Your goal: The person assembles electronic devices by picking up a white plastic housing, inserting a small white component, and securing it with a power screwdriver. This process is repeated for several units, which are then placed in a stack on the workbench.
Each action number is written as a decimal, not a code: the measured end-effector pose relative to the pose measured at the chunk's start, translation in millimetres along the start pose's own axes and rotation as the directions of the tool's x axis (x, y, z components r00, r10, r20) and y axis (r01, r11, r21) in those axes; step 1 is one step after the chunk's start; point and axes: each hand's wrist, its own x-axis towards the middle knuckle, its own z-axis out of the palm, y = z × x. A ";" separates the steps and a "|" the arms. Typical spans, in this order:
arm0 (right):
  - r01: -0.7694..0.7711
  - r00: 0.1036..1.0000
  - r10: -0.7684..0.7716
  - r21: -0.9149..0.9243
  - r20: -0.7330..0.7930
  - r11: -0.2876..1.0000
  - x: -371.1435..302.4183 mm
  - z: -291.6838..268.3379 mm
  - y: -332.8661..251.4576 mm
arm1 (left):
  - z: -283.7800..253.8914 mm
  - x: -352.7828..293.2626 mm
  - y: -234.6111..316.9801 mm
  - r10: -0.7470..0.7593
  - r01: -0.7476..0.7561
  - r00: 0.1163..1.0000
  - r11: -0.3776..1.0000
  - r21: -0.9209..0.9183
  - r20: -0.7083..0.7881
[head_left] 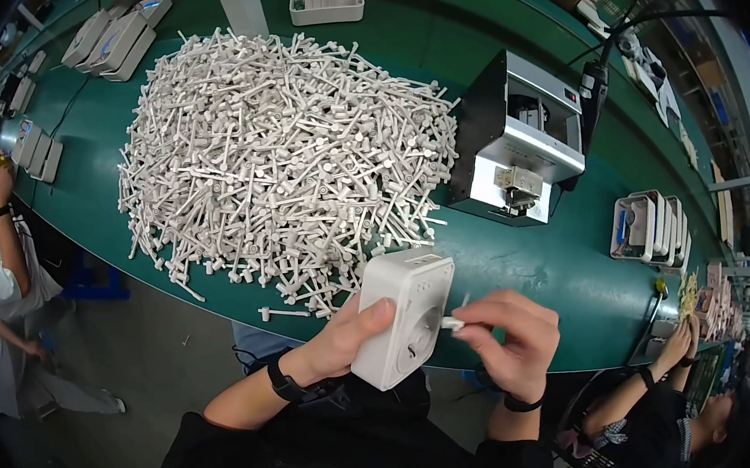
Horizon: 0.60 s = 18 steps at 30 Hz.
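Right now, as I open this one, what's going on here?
A person's left hand holds a white box tilted over the table edge. The right hand pinches a small white piece at the box's round-patterned face; whether they touch is unclear. Beyond lies a big heap of white parts, with a machine to its right.

The white housing [408,310] hides most fingers of the left hand [347,338]. The right hand [521,342] covers partly a small white piece [450,323]. Contents of the stacked trays [637,254] are too small for telling.
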 end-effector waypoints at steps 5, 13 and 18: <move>0.165 0.984 -0.171 -0.101 -0.051 0.981 7.0 19.7 -1.5 | 0.0 1.6 -12.1 -0.044 0.044 0.999 0.999 -0.018 0.026; 0.232 0.958 -0.279 -0.389 -0.070 0.892 -4.5 31.7 -6.5 | -1.5 0.0 -3.8 -0.127 0.122 0.989 0.990 0.070 0.076; 0.307 0.946 -0.323 -0.274 -0.014 0.911 -8.1 29.0 -7.1 | 7.4 -4.4 9.5 -0.118 0.107 0.990 0.985 0.134 0.077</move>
